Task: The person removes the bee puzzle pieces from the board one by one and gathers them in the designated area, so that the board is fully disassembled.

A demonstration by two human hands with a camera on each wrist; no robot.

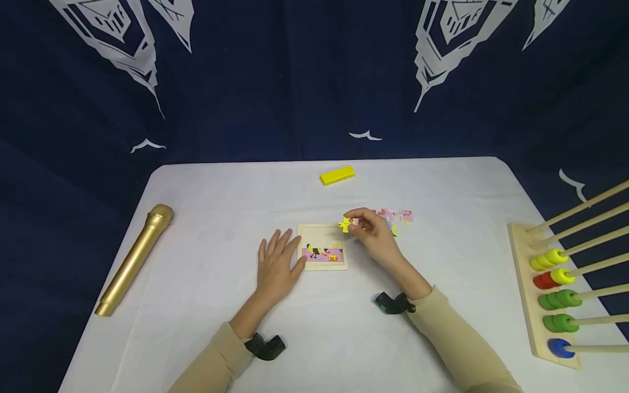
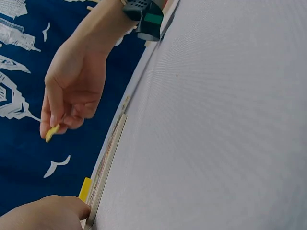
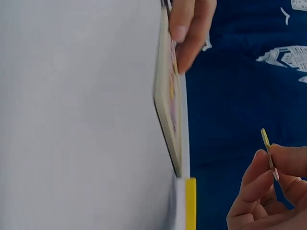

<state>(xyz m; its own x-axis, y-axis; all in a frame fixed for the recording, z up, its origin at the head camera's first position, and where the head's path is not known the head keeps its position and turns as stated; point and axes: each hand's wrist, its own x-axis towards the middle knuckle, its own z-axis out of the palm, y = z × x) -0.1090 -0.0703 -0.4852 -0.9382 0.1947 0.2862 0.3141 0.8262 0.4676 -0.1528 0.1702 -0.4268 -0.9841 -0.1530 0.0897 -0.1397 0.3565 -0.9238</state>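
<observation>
A shallow wooden puzzle tray [image 1: 322, 267] lies on the table, its lower part filled with joined pink pieces [image 1: 316, 255] that show a black-and-yellow figure. My left hand [image 1: 279, 267] rests at the tray's left side, fingers spread and thumb at the lower corner. Over the tray's upper right corner, my right hand [image 1: 375, 237] pinches a yellow and pink jigsaw piece [image 1: 344, 225] between thumb and fingertips. The right wrist view shows this thin piece [image 3: 266, 139] edge-on, held up off the table. Several loose jigsaw pieces [image 1: 406, 216] lie just beyond the right hand, partly hidden by it.
A yellow block [image 1: 337, 175] lies near the table's far edge. To the left is a gold microphone [image 1: 135, 259]. At the right edge stands a wooden bead rack [image 1: 523, 289] with colored rings on pegs. A dark blue patterned cloth [image 1: 290, 82] hangs behind.
</observation>
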